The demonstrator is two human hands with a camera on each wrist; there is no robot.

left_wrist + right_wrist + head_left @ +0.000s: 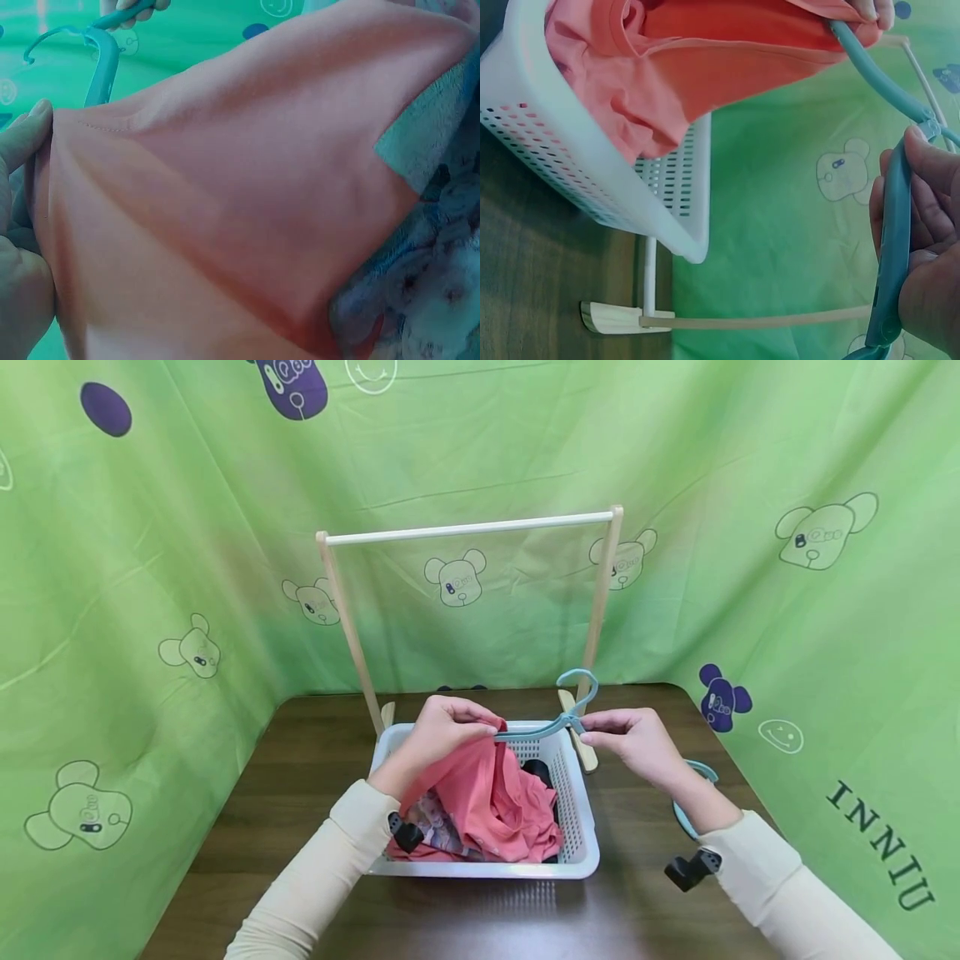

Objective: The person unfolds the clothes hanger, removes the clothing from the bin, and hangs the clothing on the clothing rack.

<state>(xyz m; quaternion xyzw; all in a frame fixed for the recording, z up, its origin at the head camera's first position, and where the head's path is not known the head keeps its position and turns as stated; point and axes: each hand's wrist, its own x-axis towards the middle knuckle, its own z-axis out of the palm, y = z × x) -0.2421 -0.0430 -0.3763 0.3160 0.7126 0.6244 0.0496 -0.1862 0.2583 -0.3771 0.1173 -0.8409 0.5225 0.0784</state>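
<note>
My left hand (444, 727) pinches the edge of a coral-pink garment (487, 793), lifted partly out of a white plastic basket (588, 827). In my right hand (633, 739) is a blue-green clothes hanger (536, 732), held near its middle with the hook upward. One arm of the hanger reaches left and its end is inside the garment by my left fingers, as the right wrist view shows. The other arm (892, 247) lies along my right palm. Pink cloth (225, 172) fills most of the left wrist view and hides much of the left hand.
Behind the basket stands a wooden rack with a white rail (472, 531). A second blue-green hanger (686, 818) lies on the brown table (300, 827), partly behind my right forearm. Patterned cloth (435, 822) and a black item (537, 769) lie in the basket. Green curtains (465, 452) surround the table.
</note>
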